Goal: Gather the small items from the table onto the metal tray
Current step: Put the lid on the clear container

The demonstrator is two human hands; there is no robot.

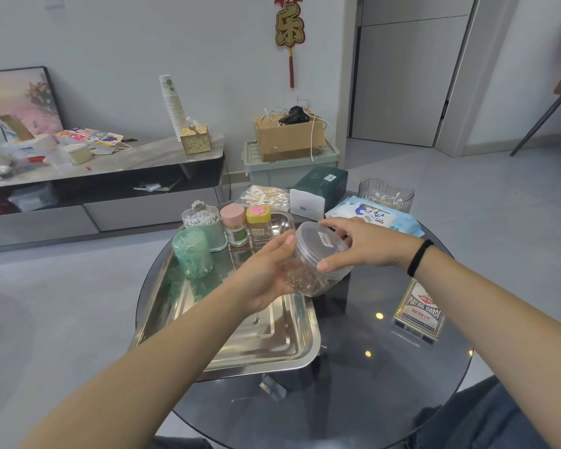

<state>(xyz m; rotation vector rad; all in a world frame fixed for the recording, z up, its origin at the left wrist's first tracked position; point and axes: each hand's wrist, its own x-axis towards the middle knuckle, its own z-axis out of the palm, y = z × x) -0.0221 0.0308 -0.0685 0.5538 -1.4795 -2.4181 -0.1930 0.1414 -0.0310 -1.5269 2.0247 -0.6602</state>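
- I saw both hands on a clear plastic jar (318,259), held tilted in the air over the right edge of the metal tray (266,338), which sat on the round dark glass table (386,377).
- The left hand (266,273) cupped the jar's body from below, fingers curled around it.
- The right hand (363,244) gripped the jar's lid from above, thumb on the near rim (a black band sat on that wrist).
- Already on the tray's far end stood a green cylindrical container (193,252), a clear tub of cotton swabs (203,222), a pink-capped toothpick holder (234,226) and a yellow-capped one (259,223), all close together.
- Off the tray, I noted a deck of playing cards (418,311) on the table's right side, well apart from the tray.
- Beyond the hands lay a blue pack of wet wipes (376,215), a bag of cotton swabs (266,196) and a ribbed clear cup (386,194).
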